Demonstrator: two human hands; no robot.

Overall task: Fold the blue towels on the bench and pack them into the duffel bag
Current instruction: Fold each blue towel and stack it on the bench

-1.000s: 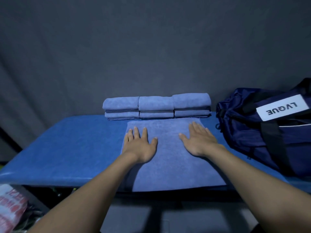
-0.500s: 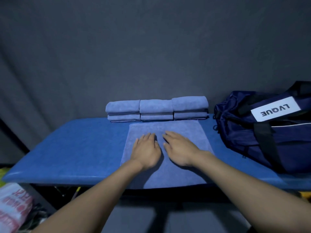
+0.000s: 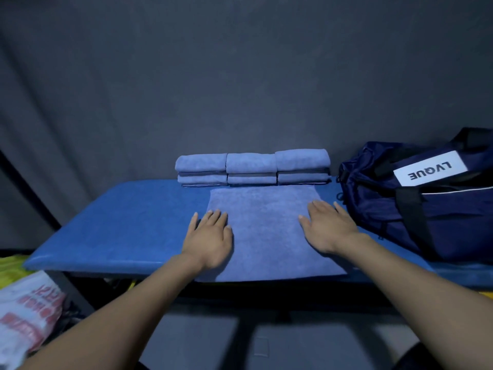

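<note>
- Both hands have slid apart from the middle: left hand (image 3: pixel 209 237) and right hand (image 3: pixel 326 225) lie flat, each grip wide, holding nothing.
- The flat light-blue terry towel (image 3: pixel 266 231) lies smoothed on the blue padded surface (image 3: pixel 128 222), ready for folding; the navy duffel bag (image 3: pixel 426 209) waits beside.

Flat blue towel (image 3: pixel 266 225) fronts folded towels (image 3: pixel 252 168); navy duffel bag (image 3: pixel 437 209) right.

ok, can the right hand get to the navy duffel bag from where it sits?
Probably yes. The right hand lies flat on the spread blue towel, and the navy duffel bag stands just beside it on the blue padded bench with nothing between them.
</note>
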